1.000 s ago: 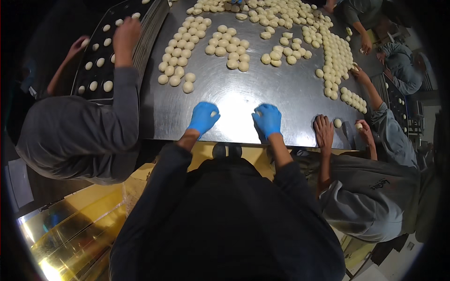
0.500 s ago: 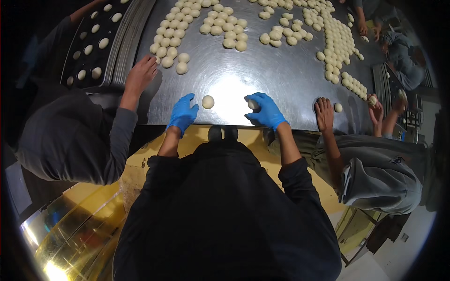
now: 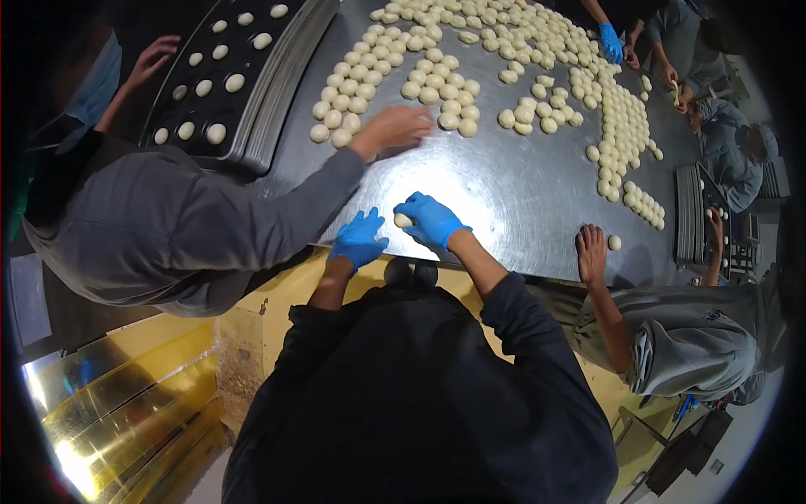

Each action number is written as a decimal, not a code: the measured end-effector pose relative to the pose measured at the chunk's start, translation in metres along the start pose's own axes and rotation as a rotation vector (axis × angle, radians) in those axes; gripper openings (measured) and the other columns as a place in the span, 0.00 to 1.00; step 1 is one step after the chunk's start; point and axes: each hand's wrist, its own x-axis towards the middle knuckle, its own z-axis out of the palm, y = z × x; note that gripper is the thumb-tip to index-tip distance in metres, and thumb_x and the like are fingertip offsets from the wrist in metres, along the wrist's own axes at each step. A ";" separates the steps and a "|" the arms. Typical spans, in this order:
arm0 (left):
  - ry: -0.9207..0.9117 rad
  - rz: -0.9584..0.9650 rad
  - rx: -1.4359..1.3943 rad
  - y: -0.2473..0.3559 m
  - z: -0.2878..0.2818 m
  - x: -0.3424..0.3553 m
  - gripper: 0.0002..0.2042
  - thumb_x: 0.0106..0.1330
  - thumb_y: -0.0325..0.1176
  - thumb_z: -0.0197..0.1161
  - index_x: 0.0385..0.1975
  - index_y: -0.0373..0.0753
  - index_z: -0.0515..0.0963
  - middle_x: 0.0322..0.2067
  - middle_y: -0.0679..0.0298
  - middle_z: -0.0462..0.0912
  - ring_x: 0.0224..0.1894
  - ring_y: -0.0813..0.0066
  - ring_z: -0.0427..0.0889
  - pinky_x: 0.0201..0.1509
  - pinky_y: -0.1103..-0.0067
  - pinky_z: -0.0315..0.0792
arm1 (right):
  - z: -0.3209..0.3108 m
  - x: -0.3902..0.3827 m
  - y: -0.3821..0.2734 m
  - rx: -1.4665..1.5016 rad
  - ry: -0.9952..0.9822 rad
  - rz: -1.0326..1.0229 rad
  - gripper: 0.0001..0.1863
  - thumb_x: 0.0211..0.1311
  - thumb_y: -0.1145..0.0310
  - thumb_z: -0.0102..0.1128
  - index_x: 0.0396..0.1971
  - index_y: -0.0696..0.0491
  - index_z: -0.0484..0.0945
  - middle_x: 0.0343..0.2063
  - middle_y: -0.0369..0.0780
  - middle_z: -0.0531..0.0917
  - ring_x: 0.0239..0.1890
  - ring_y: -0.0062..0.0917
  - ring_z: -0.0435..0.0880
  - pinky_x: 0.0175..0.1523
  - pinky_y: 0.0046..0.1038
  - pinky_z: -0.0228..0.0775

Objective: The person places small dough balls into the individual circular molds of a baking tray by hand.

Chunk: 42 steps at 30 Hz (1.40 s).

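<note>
My left hand (image 3: pixel 359 238) in a blue glove rests open at the near edge of the steel table (image 3: pixel 512 193), fingers spread, with nothing in it. Just right of it, my blue-gloved right hand (image 3: pixel 430 220) has its fingers curved over a pale dough ball (image 3: pixel 403 220), which is partly covered. A co-worker's bare hand (image 3: pixel 395 128) reaches across from the left, beyond my hands, beside grouped rows of dough balls (image 3: pixel 353 76) that spread toward the back and right.
Stacked black trays dotted with dough balls (image 3: pixel 235 113) stand at the upper left, another stack (image 3: pixel 685 210) at the right. Co-workers crowd both sides and the back: a grey sleeve (image 3: pixel 285 210) beside my left arm, a bare hand (image 3: pixel 591 252) on the table at right.
My left hand was curled on a ball a second ago and is now open. My right hand has moved left onto a ball. The left co-worker's hand has reached across to the rows.
</note>
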 end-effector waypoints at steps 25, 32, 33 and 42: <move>-0.217 0.094 0.190 0.016 -0.033 -0.006 0.35 0.64 0.46 0.62 0.70 0.41 0.60 0.74 0.52 0.52 0.75 0.46 0.51 0.68 0.59 0.65 | 0.010 0.153 -0.012 0.493 0.640 0.492 0.51 0.51 0.50 0.71 0.68 0.62 0.57 0.61 0.57 0.66 0.62 0.51 0.68 0.67 0.40 0.63; -0.383 0.034 0.113 0.022 -0.045 0.004 0.38 0.66 0.50 0.59 0.71 0.36 0.55 0.75 0.47 0.45 0.75 0.42 0.44 0.74 0.62 0.56 | -0.073 0.061 0.084 0.081 1.114 0.740 0.35 0.58 0.69 0.64 0.66 0.53 0.65 0.63 0.52 0.68 0.65 0.46 0.64 0.64 0.44 0.65; -0.413 0.011 0.117 0.029 -0.052 0.005 0.38 0.66 0.50 0.59 0.72 0.37 0.55 0.75 0.47 0.45 0.75 0.41 0.44 0.74 0.62 0.56 | -0.102 0.054 0.085 -0.054 1.163 0.788 0.34 0.57 0.70 0.64 0.65 0.51 0.66 0.62 0.52 0.69 0.66 0.46 0.63 0.64 0.44 0.65; -0.528 0.219 0.149 0.094 -0.066 0.089 0.36 0.63 0.54 0.58 0.68 0.41 0.63 0.64 0.46 0.69 0.60 0.45 0.75 0.65 0.62 0.68 | -0.179 0.024 0.227 0.074 0.825 0.528 0.20 0.48 0.73 0.67 0.44 0.50 0.80 0.45 0.52 0.76 0.47 0.49 0.77 0.52 0.42 0.72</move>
